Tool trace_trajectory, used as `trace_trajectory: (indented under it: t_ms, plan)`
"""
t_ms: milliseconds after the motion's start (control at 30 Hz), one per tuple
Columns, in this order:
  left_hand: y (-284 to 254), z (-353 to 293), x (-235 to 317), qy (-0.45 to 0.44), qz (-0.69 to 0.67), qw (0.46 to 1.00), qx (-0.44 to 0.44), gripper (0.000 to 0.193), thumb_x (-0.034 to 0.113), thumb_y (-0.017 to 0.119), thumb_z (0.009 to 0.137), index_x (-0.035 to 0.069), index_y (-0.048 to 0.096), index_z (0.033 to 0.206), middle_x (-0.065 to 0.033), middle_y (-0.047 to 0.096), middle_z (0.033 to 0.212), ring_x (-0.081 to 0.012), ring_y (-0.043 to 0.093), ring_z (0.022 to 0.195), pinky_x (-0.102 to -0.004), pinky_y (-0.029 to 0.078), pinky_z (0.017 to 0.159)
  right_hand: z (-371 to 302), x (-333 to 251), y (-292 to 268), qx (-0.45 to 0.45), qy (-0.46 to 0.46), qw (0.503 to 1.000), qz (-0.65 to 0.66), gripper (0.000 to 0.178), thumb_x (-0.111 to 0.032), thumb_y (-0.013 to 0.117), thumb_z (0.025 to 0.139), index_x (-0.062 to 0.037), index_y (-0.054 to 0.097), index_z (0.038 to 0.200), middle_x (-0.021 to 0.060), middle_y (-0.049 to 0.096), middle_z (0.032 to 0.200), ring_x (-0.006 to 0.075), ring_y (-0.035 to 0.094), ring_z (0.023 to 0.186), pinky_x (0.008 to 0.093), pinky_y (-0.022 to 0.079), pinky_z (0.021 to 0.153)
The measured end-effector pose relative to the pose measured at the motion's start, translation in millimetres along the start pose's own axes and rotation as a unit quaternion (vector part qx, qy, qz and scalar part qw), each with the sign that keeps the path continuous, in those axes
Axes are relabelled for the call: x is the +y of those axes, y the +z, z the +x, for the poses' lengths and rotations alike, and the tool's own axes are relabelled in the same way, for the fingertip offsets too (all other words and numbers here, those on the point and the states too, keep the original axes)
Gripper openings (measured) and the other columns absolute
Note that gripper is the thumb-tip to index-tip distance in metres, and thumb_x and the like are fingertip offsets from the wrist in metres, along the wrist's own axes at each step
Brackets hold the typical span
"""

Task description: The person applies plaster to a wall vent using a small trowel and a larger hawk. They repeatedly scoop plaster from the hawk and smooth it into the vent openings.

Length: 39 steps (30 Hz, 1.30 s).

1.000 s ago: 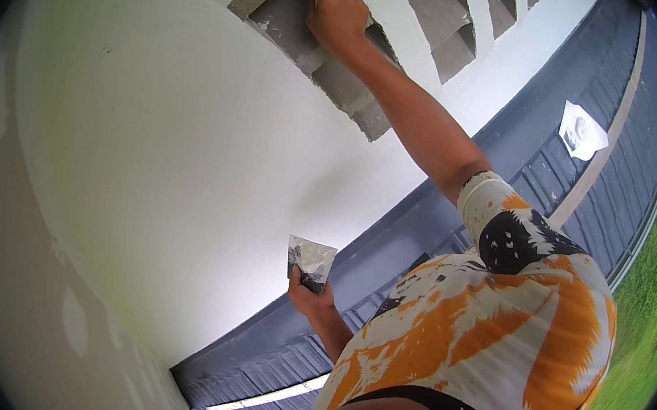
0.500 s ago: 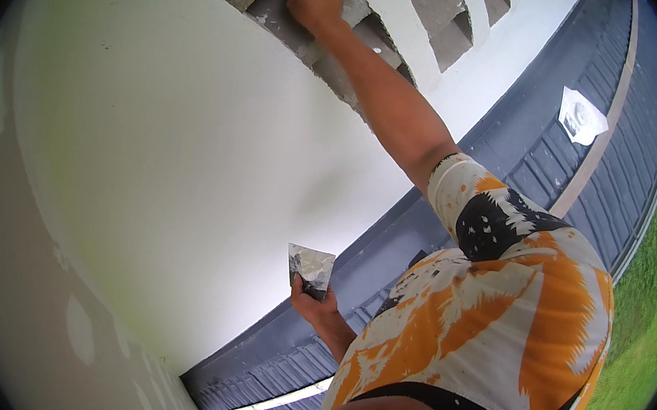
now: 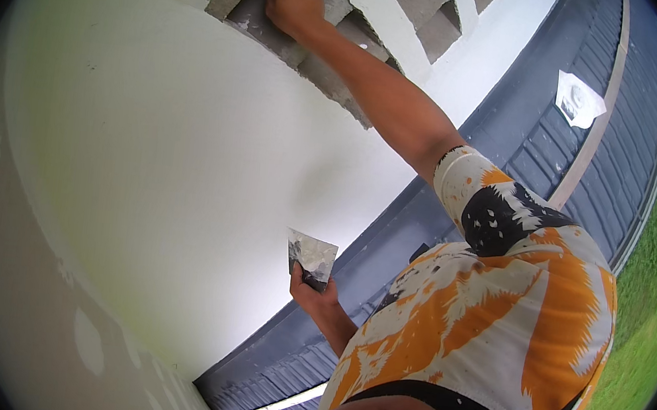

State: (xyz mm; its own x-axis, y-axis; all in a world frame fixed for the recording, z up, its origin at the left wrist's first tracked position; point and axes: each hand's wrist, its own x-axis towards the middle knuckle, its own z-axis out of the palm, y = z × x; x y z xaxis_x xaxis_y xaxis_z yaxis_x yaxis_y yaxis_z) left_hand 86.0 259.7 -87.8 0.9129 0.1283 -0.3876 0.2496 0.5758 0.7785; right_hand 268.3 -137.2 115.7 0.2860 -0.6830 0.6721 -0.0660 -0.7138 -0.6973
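Note:
My left hand grips a flat, four-sided scraper plate, its face smeared with pale paste and dark near my fingers. It is held up in front of the white wall. My right arm stretches up to a rough-edged recess in that wall. Inside the recess, close to its upper left corner, my right hand is closed, fingers bent against the grey inner surface. Whatever it may be holding is mostly hidden by the hand.
More slanted openings with white bars run to the right of the recess. Below the wall lies dark ribbed roofing with a long pale strip and a white paste-marked sheet. Grass shows beyond the roof's edge.
The wall and recess have shifted slightly left and up in view. My right hand has moved a little left with them; the scraper plate in my left hand has risen slightly.

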Motion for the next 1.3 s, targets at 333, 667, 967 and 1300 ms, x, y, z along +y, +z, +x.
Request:
trace_trajectory:
  t_ms: [333,667,967,1300]
  plan:
    - [17.4,-22.1,-10.1,-0.001,-0.033,0.999,-0.033,0.030,0.017,0.053,0.094,0.000,0.058,0.117,-0.0080,0.066,0.103,-0.0179,0.068,0.086,-0.0281,0.056,0.064,-17.9,-8.6,-22.8,-0.090,-0.062,0.994,-0.031,0.032,-0.022,0.059,0.084,-0.0125,0.066,0.114,0.0146,0.071,0.088,0.0328,0.070,0.081,0.0449,0.053,0.069]
    - [70.7,-44.8,11.2,0.037,-0.118,0.980,-0.156,0.036,0.015,0.051,0.096,-0.001,0.053,0.128,-0.0121,0.062,0.122,-0.0255,0.063,0.109,-0.0431,0.053,0.090,-140.8,31.3,-162.4,-0.269,-0.008,0.884,0.383,0.030,-0.026,0.062,0.097,-0.0010,0.070,0.111,0.0006,0.062,0.075,0.0065,0.052,0.062,0.0236,0.043,0.053]
    - [119.4,-88.3,34.8,0.144,0.018,0.964,-0.224,0.022,0.008,0.059,0.092,-0.001,0.062,0.111,-0.0079,0.068,0.099,-0.0160,0.066,0.085,-0.0305,0.054,0.076,-172.1,15.7,-272.6,-0.353,-0.426,0.815,0.171,0.048,0.007,0.067,0.065,-0.0171,0.073,0.105,0.0011,0.061,0.080,0.0190,0.063,0.064,0.0320,0.051,0.052]
    - [134.1,-88.5,28.9,0.202,0.025,0.958,-0.201,0.017,0.004,0.055,0.094,-0.002,0.062,0.108,-0.0078,0.067,0.097,-0.0149,0.064,0.083,-0.0295,0.053,0.075,-147.7,5.9,-283.2,-0.410,-0.505,0.757,0.057,0.029,0.000,0.067,0.065,-0.0130,0.071,0.091,0.0001,0.059,0.077,0.0165,0.064,0.069,0.0315,0.049,0.052]
